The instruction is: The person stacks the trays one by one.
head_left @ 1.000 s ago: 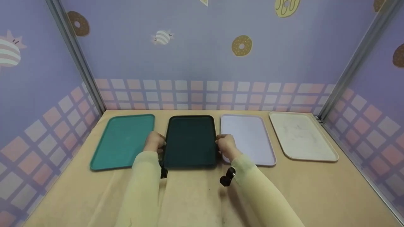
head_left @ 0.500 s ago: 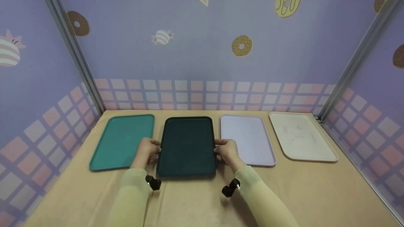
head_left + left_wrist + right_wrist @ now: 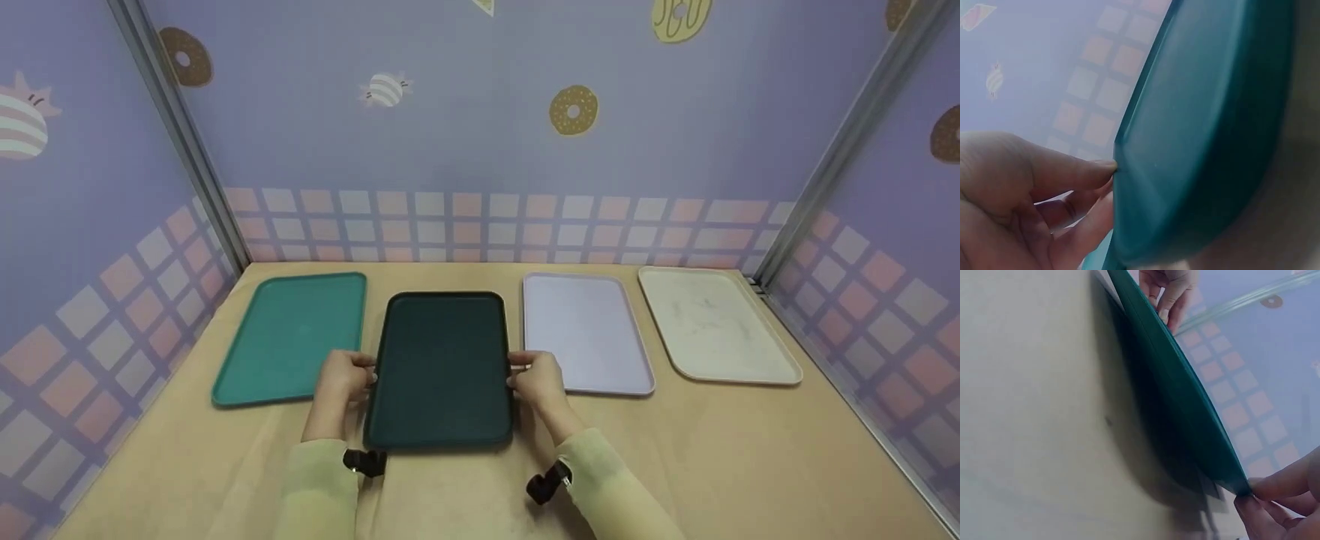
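**Reader:** What are the hands doing?

**Describer:** The left hand (image 3: 346,375) pinches the left rim of a dark green tray (image 3: 442,367), its thumb on the edge and other fingers below. The right hand (image 3: 538,379) pinches the opposite rim between thumb and fingers.

**Reader:** Where is that tray?

**Describer:** Between the two hands, near the middle of the head view, with one short side towards the person. The right wrist view shows it raised off a beige tabletop (image 3: 450,495), with a dark shadow underneath.

**Reader:** What is close by?

**Describer:** A teal tray (image 3: 300,330) lies to the left; the left hand overlaps its near right corner in the head view, though I cannot tell whether they touch. To the right lies a lilac tray (image 3: 589,330), partly behind the right hand. Farther right is an off-white tray (image 3: 716,322) with faint grey marks.

**Reader:** And beyond those?

**Describer:** Pale yellow sleeves (image 3: 319,487) cover the forearms, and a small black device (image 3: 549,482) sits at each wrist. Behind the trays rises a lavender wall (image 3: 480,142) with pink and white checks along its base and printed doughnuts above.
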Demonstrator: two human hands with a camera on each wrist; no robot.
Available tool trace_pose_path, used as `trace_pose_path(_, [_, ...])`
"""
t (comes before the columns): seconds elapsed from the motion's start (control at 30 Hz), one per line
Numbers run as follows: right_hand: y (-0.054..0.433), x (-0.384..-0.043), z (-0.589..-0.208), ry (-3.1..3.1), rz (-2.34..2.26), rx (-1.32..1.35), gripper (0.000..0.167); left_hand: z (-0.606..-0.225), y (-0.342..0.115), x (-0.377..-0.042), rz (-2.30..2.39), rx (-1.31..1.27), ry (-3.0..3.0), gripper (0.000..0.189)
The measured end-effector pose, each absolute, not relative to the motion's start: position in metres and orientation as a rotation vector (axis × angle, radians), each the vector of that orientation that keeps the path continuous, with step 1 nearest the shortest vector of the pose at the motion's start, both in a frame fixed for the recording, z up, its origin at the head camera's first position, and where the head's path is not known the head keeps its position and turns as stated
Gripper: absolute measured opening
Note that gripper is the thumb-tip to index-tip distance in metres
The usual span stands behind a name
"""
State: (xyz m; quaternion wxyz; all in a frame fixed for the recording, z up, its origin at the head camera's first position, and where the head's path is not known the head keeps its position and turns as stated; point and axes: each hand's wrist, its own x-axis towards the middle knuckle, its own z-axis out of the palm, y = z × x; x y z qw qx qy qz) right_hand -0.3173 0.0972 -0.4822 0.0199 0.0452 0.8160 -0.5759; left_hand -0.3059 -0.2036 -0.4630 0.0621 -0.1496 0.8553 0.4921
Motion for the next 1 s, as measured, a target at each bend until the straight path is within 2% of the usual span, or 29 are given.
trace_pose_path(0.3, [0.096,-0.312,-0.492,2.665,-1.737,0.062,0.043,-0.470,-0.202,-0.308,1.386,-0.428,2.653,0.037])
trace_pose_path(0.6, [0.094,-0.307,-0.496,2.798,-1.649,-0.010,0.039,-0.473,-0.193,-0.308,1.095,-0.392,2.866,0.036])
trace_pose_path(1.0, [0.095,-0.306,-0.499,2.828,-1.620,-0.063,0.037,-0.476,-0.191,-0.308,1.076,-0.427,2.894,0.035])
